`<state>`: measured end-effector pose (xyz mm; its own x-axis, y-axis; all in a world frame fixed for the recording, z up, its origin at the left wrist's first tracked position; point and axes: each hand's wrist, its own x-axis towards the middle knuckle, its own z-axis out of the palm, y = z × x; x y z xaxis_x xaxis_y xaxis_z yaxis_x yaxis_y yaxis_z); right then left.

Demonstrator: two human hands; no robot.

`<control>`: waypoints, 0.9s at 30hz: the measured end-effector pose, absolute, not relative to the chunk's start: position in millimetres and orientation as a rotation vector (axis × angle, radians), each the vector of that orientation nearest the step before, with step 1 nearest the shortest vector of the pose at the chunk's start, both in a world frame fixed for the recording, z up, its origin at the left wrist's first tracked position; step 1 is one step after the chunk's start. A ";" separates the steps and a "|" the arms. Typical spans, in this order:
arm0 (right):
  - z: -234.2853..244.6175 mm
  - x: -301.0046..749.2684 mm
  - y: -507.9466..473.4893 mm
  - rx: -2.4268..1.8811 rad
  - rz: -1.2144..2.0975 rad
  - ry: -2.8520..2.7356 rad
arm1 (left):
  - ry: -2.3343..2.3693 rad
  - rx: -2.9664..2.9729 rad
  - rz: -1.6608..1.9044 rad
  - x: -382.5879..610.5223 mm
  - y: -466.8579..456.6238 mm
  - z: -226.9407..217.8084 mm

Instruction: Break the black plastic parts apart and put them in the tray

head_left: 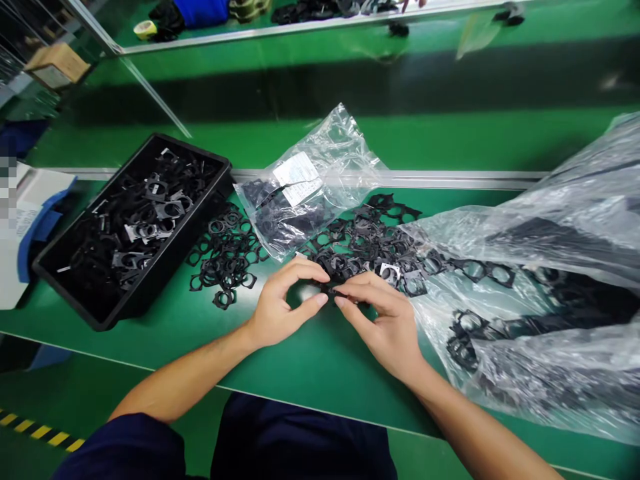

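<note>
My left hand [283,303] and my right hand [383,320] meet over the green table, thumbs and fingers pinched on a small black part [331,291] between them. The fingertips cover most of that part, so its full shape is hidden. Just beyond my hands lies a loose pile of black ring-shaped plates [373,233], a few with silvery faces. Another heap of black rings [227,250] is spread to the left. A clear plastic bag [345,157] with a white label and dark parts inside rests behind the piles.
A black bin [113,310] full of similar parts stands at the left, next to a white and blue object [37,227]. A large clear bag [530,233] of black parts covers the right side. Beyond a metal rail, a yellow tape roll [145,29] lies at the back.
</note>
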<state>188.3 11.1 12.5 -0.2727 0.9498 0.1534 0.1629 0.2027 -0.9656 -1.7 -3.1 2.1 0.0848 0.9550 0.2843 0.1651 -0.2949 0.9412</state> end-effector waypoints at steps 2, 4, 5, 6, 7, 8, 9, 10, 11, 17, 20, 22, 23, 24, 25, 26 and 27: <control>12.2 188.4 10.6 -1.047 1.118 -1.660 | 1.143 1.685 1.277 -2.7 -3.4 2.9; 12.2 188.3 9.8 -1.028 1.094 -1.681 | 1.155 1.713 1.283 -3.2 -3.1 3.1; 12.3 188.2 9.4 -1.023 1.092 -1.683 | 1.164 1.699 1.287 -3.3 -2.7 2.9; 12.6 188.1 8.9 -1.022 1.100 -1.677 | 1.170 1.664 1.286 -3.2 -2.2 2.5; 13.0 187.9 8.6 -1.024 1.116 -1.662 | 1.174 1.611 1.281 -3.1 -1.7 2.0; 13.4 187.6 8.3 -1.030 1.141 -1.639 | 1.175 1.545 1.271 -2.9 -1.3 1.5; 13.8 187.4 8.0 -1.036 1.171 -1.611 | 1.174 1.474 1.257 -2.6 -0.9 0.9; 14.1 187.1 7.9 -1.043 1.203 -1.578 | 1.174 1.405 1.243 -2.2 -0.6 0.4; 14.4 186.8 7.9 -1.050 1.234 -1.543 | 1.173 1.345 1.230 -1.7 -0.5 -0.1; 13.0 186.9 14.1 -1.085 1.565 -1.223 | 1.091 1.184 1.132 -0.3 0.1 -2.0; 11.6 188.6 19.8 -1.067 1.833 -0.920 | 1.087 1.254 1.174 -1.7 1.8 -2.3; 11.0 190.0 23.0 -1.065 1.938 -0.749 | 1.132 1.396 1.224 -3.1 2.8 -2.0; 10.6 190.5 24.2 -1.066 1.973 -0.685 | 1.156 1.477 1.234 -3.8 3.1 -1.8; 10.2 190.9 25.0 -1.068 2.001 -0.638 | 1.169 1.551 1.232 -4.4 3.1 -1.6; 9.7 191.1 25.4 -1.068 2.024 -0.613 | 1.172 1.609 1.222 -4.8 2.9 -1.6; 9.3 190.9 25.5 -1.066 2.037 -0.612 | 1.169 1.646 1.214 -5.2 2.5 -1.7; 8.9 190.6 25.2 -1.065 2.037 -0.640 | 1.167 1.657 1.209 -5.4 2.1 -2.1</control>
<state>190.6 25.2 8.9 -0.3834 0.7924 -0.4745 -0.3785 -0.6034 -0.7019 -5.4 2.1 -2.1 0.1328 0.9546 0.2665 0.2326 -0.2914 0.9279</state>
